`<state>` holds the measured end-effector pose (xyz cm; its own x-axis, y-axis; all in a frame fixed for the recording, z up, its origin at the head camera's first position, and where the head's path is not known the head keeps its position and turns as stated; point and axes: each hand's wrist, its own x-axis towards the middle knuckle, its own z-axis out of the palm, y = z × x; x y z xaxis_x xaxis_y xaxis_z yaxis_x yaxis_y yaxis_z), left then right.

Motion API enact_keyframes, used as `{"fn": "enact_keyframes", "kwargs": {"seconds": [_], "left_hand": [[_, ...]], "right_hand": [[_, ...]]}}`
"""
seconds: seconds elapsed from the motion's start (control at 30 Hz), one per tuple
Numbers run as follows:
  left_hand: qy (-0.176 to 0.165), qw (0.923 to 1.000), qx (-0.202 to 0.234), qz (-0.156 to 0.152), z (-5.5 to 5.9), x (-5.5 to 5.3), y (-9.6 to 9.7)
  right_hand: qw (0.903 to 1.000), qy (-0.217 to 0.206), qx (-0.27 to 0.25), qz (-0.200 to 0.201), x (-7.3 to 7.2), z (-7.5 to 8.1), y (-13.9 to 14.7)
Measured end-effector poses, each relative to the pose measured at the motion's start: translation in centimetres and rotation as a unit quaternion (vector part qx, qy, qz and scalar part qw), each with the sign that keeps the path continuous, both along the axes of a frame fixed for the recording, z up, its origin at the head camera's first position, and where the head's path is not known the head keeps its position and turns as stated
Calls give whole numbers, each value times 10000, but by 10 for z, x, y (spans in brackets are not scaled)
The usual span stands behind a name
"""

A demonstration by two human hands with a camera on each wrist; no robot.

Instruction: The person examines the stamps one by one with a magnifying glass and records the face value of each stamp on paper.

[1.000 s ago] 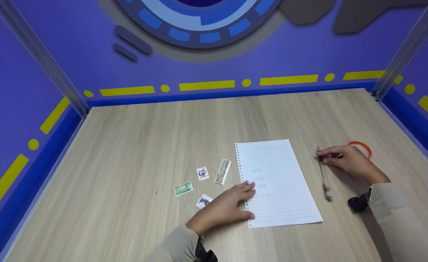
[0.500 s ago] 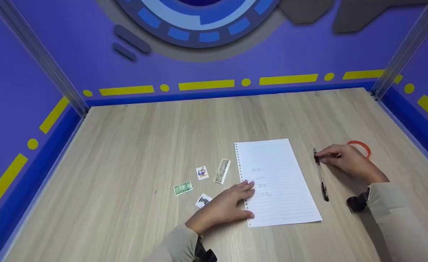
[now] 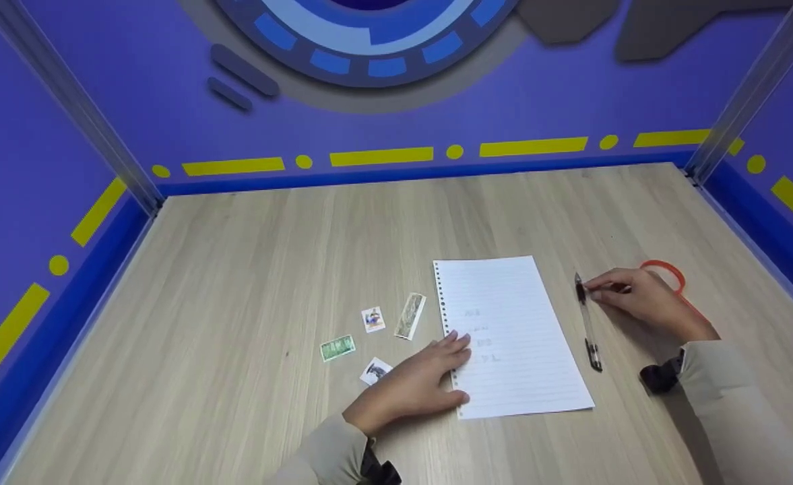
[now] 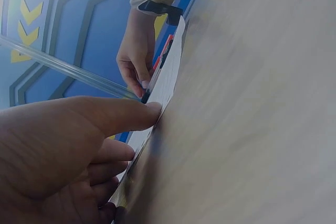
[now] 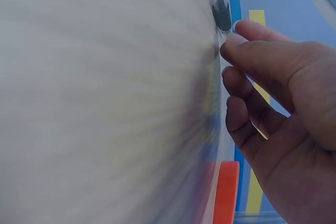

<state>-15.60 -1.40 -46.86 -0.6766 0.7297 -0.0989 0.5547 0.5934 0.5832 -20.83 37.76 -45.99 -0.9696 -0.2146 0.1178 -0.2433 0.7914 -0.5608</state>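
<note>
A white lined sheet of paper [image 3: 511, 337] with punched holes and faint writing lies on the table. My left hand [image 3: 416, 384] rests on its lower left edge, fingers extended. Right of the paper lies a clear pen [image 3: 587, 323] with dark ends. My right hand [image 3: 649, 303] is just beside the pen's far end, thumb and forefinger close together, the pen slightly apart from them. In the right wrist view the pen's dark end [image 5: 222, 14] shows just past the fingertips. The left wrist view shows the left thumb [image 4: 121, 114] on the paper's edge.
Left of the paper lie several small stamp-like pieces: a green one [image 3: 337, 347], a colourful one [image 3: 372, 319], a long one [image 3: 410, 316] and one partly under the left hand [image 3: 374, 370]. A red loop [image 3: 665, 267] shows behind the right hand. Blue walls enclose the table.
The pen has shifted left, away from my right fingertips and towards the paper, and now lies still enough to look sharper. The left hand stays on the paper.
</note>
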Motion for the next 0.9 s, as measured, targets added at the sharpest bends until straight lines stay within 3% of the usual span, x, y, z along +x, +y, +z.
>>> {"fn": "enact_keyframes", "kwargs": {"seconds": [0.3, 0.67, 0.9], "left_hand": [[10, 10000, 29, 53, 0, 1, 1], [101, 9999, 29, 94, 0, 2, 1], [394, 9975, -6, 592, 11, 2, 0]], "right_hand": [[9992, -353, -131, -139, 3, 3, 0], [9988, -435, -89, -184, 5, 4, -1], [9977, -646, 49, -217, 6, 9, -2]]}}
